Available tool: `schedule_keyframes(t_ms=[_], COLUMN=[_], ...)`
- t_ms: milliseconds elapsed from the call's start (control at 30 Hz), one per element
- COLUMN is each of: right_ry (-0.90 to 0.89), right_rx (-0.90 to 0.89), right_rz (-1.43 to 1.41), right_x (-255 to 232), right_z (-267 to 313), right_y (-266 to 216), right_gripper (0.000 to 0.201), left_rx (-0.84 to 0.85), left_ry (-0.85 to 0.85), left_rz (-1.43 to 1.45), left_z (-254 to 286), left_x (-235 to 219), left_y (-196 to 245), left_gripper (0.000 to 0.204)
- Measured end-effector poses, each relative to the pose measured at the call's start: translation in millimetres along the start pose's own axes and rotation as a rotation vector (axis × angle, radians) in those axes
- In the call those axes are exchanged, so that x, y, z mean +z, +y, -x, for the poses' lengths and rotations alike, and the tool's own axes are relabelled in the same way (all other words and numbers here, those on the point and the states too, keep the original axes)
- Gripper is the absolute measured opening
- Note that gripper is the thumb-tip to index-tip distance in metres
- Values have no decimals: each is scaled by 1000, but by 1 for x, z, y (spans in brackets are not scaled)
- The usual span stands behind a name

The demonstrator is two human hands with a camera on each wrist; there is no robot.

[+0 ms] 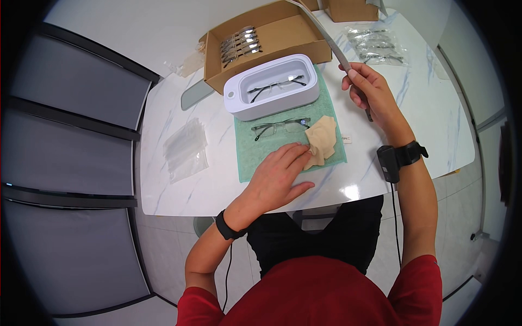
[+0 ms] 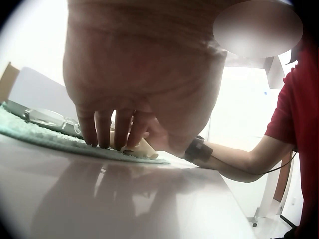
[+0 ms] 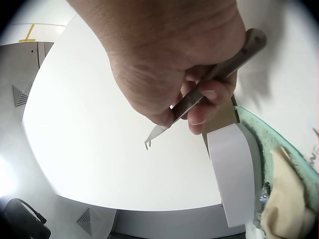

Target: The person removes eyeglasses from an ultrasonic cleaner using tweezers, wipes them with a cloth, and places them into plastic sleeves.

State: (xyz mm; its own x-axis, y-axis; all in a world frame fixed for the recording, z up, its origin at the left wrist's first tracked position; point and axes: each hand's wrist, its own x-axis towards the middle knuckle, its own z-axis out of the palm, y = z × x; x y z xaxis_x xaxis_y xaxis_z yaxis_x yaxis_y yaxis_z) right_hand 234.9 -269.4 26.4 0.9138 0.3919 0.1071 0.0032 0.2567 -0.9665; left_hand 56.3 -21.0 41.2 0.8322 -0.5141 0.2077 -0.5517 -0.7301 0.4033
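My right hand (image 1: 372,92) grips long metal tweezers (image 1: 338,51), held up over the right side of the table. Their bent tips show beyond the fingers in the right wrist view, parted by a small gap. With its fingers stretched out, my left hand (image 1: 280,176) rests at the near edge of a green towel (image 1: 250,163). Its fingertips touch a crumpled beige cloth (image 1: 322,138), and the thumb lies apart. Just beyond the fingers, a pair of eyeglasses (image 1: 280,126) lies on the towel. Another pair (image 1: 276,86) sits inside a white ultrasonic cleaner (image 1: 272,108) behind it.
An open cardboard box (image 1: 288,27) holding several eyeglasses stands behind the cleaner. Plastic bags (image 1: 186,151) lie at the left. More eyeglasses in clear bags (image 1: 375,44) lie at the back right. A grey flat case (image 1: 196,95) is beside the box.
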Motion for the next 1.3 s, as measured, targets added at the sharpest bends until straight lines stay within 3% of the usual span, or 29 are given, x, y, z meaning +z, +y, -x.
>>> schedule_keyframes(t_ms=[1300], right_ry=[-11], right_rx=[2], right_rz=[15], right_x=[2], right_z=[2], right_y=[-2], right_gripper=[34], left_rx=[-30], left_ry=[-15], left_rz=[4], left_z=[4], left_x=[4], left_y=[1], left_gripper=[55])
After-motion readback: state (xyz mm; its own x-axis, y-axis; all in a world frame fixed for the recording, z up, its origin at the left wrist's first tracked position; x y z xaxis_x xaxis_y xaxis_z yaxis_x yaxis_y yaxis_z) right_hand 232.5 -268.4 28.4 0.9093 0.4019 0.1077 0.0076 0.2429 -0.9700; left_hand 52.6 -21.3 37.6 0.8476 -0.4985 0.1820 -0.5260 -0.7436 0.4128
